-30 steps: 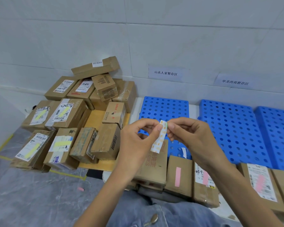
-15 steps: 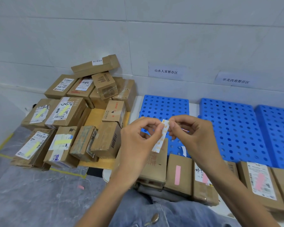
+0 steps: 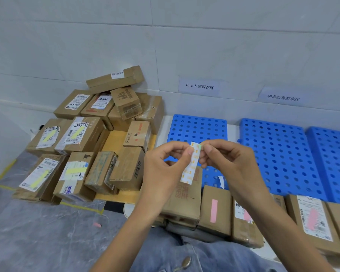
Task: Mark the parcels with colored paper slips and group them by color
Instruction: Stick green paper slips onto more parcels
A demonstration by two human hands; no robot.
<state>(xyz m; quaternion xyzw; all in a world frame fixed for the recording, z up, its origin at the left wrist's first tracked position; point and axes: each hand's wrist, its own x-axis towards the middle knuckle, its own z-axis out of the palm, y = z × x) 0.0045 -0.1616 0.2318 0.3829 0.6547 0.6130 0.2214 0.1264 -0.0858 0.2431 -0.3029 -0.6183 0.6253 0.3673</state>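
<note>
**Both hands pinch a paper strip over the parcels**

The left hand [image 3: 165,165] and right hand [image 3: 231,163] each pinch the top of a white, orange-printed paper strip [image 3: 191,166] between thumb and forefinger. It hangs above an unmarked parcel [image 3: 185,199]. Pink-slipped parcels [image 3: 222,205] line the near edge of the blue pallets [image 3: 279,154]. Yellow-slipped parcels [image 3: 75,173] sit at the left on the floor.
</note>
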